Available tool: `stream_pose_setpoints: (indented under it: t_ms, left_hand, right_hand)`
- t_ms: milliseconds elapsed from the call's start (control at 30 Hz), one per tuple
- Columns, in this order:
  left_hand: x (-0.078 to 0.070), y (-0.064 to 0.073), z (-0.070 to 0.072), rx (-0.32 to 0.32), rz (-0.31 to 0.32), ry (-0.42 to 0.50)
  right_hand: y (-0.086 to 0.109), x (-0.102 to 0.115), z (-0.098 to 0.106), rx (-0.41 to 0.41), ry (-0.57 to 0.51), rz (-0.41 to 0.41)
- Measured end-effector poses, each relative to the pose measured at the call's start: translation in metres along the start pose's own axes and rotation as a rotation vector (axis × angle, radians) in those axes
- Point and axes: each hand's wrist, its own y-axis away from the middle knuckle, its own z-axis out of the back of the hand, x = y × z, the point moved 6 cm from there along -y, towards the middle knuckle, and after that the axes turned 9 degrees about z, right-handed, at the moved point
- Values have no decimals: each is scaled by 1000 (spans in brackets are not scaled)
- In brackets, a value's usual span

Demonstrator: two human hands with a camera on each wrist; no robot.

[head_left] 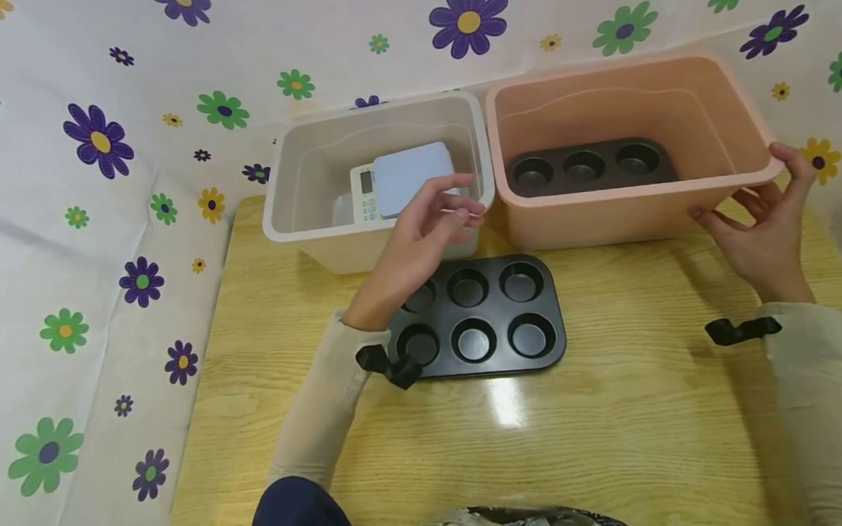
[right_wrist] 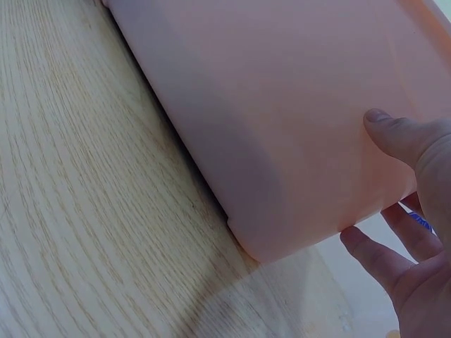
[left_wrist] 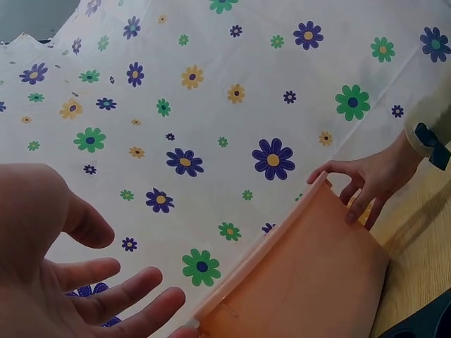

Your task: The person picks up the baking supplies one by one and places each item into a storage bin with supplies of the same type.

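My right hand (head_left: 770,229) grips the near right corner of a peach plastic bin (head_left: 606,218). Its thumb (right_wrist: 394,134) lies on the front wall, and the other fingers are round the side. Inside that bin is a dark muffin pan (head_left: 592,168), partly hidden by the front wall. Over the near right rim of a beige bin (head_left: 303,236) hovers my left hand (head_left: 419,231), its fingers loosely bent with nothing between them. A white kitchen scale (head_left: 412,175) leans in the beige bin. Below the left hand lies another dark muffin pan (head_left: 496,315), partly covered by the wrist.
Both bins stand side by side at the back of a wooden table (head_left: 619,428), near a flower-patterned cloth backdrop (head_left: 349,34). The same cloth hangs along the left side. Black straps (head_left: 743,330) are on the wrists.
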Motion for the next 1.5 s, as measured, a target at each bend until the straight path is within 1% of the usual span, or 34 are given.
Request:
stream_pose_setpoints:
  t_ms: [100, 167, 333, 500, 667, 900, 967, 1067, 1200, 1300, 1333, 1467, 1500]
  left_hand:
    - [9, 7, 6, 19, 2, 4]
    - [16, 13, 14, 20, 1, 14]
    - [34, 27, 34, -13, 30, 26]
    - [52, 37, 47, -49, 81, 8]
    - [72, 45, 55, -96, 119, -36]
    - [108, 57, 62, -134, 192, -51]
    - [117, 62, 66, -146, 210, -66]
    - [129, 71, 73, -178, 238, -75]
    - [140, 80, 82, -238, 262, -90]
    - [146, 83, 85, -275, 268, -119]
    - [148, 83, 86, -284, 271, -128]
    - [159, 86, 87, -307, 297, -179]
    - [163, 87, 87, -304, 314, -178]
  right_hand:
    - [1, 0, -1, -1, -2, -3]
    - [1, -1, -2, -2, 2, -7]
    - [0, -1, -2, 0, 27, -8]
    - [1, -1, 0, 1, 75, 1]
    - [0, -1, -1, 7, 61, 6]
    - [2, -1, 1, 3, 66, 5]
    - [1, -1, 0, 4, 64, 8]
    - [0, 0, -1, 11, 88, 5]
    - [-1, 1, -2, 13, 103, 2]
    - [1, 0, -1, 5, 67, 7]
    - [1, 0, -1, 2, 48, 9]
    - [1, 0, -1, 0, 59, 13]
    - [1, 0, -1, 2, 64, 13]
